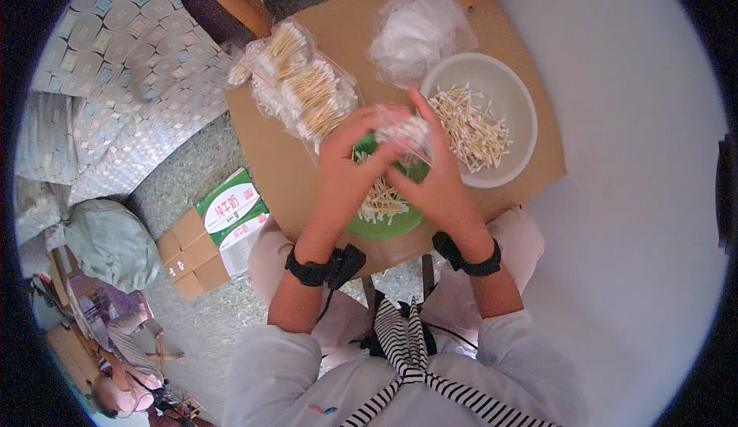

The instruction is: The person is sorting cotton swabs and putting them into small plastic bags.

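Between my two hands, above a green bowl [396,225], is a small clear plastic bag of cotton swabs [407,132] with the white tips bunched together. My left hand [350,158] grips the bag's left side with bent fingers. My right hand [437,173] holds it from the right, its index finger raised along the edge. Loose cotton swabs [382,202] lie in the green bowl, partly hidden beneath my hands. A white bowl [523,119] to the right holds many more loose swabs [470,129]. Filled bags of swabs [307,85] are piled at the left.
Clear plastic bags [421,27] lie bunched at the far side of the brown tabletop [338,12]. A pale wall [630,158] rises at the right. On the floor to the left are a cardboard carton [207,235] and a grey-green sack [111,242]. Another person [131,381] sits at the lower left.
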Motion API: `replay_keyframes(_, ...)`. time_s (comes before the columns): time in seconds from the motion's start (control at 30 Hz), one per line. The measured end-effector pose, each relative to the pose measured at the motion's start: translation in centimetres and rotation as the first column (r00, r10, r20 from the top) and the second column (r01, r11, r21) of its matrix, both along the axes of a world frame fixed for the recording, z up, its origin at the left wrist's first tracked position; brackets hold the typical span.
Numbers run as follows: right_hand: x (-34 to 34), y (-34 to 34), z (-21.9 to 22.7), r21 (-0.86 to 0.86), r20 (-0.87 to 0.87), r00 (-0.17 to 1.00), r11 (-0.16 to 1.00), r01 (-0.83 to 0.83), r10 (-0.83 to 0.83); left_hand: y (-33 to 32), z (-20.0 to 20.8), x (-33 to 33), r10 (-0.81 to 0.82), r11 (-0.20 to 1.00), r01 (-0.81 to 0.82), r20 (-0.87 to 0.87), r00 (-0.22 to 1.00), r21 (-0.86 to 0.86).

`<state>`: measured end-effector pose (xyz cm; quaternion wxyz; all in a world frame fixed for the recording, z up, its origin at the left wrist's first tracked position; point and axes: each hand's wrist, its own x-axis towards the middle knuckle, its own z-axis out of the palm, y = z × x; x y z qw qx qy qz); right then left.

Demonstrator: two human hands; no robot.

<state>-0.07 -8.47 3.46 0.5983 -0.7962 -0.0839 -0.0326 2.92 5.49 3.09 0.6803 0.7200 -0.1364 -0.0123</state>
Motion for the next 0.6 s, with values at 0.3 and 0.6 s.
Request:
replay_keyframes(0.3, 1.4, -1.8, -1.1, -0.232, 0.180, 0.983, 0.970, 0.065, -0.023, -0.2, -0.5, 1.4, 0.005, 1.000, -0.004, 0.052, 0.999, -0.018)
replay_keyframes(0.6, -0.2, -4.5, -1.5, -0.115, 0.295, 0.933, 0.962, 0.249, -0.206, 2.3, -1.9, -1.4, -0.356, 0.797, 0.364, -0.111, 0.928, 0.483)
